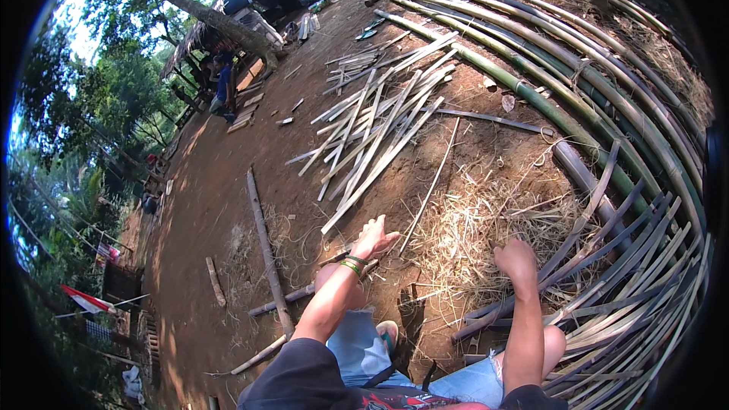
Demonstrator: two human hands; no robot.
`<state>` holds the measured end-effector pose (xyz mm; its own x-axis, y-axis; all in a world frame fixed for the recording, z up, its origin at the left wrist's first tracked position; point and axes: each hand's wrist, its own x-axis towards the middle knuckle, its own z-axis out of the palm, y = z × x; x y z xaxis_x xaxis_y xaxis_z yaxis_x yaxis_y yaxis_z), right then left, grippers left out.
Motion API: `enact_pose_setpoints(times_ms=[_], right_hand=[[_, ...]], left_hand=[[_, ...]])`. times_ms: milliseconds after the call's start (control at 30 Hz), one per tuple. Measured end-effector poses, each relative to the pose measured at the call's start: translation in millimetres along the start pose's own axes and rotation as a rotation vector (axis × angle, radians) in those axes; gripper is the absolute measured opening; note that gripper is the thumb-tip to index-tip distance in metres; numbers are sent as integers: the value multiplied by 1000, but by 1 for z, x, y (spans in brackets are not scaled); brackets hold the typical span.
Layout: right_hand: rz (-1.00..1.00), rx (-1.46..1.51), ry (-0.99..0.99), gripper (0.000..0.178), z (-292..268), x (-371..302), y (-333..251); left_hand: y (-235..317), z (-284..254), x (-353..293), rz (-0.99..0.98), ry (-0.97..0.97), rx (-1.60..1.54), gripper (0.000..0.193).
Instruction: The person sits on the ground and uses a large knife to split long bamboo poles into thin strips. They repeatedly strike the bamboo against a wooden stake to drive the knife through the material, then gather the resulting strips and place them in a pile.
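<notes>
My left hand (372, 240) reaches forward over bare soil, with bands around its wrist. Its fingers are spread and nothing shows in them. Just beyond it lies a loose pile of pale split bamboo strips (380, 137), the nearest end a little way from my fingertips. My right hand (516, 260) is curled into a fist above a heap of fine bamboo shavings (463, 239). Whatever that fist may hold is hidden from view. To the right of my right arm, a large bundle of long bamboo strips (630, 311) fans out over the ground.
Long whole bamboo poles (531, 95) lie side by side at the far right. Thin wooden poles (266, 250) cross on the ground at my left. A person in blue (224, 83) is near a thatched shelter at the far left. My sandalled foot (388, 334) rests below.
</notes>
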<state>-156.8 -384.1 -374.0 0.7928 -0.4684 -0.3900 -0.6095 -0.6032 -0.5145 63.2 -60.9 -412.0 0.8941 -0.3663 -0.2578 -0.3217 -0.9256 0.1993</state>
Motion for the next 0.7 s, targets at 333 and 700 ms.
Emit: enact_pose_setpoints(times_ms=[333, 700], right_hand=[[-42, -24, 48, 42, 15, -18, -28], [78, -92, 95, 34, 39, -34, -38]], left_hand=[[53, -17, -22, 641, -409, -116, 69], [67, 75, -9, 771, -547, 115, 65]])
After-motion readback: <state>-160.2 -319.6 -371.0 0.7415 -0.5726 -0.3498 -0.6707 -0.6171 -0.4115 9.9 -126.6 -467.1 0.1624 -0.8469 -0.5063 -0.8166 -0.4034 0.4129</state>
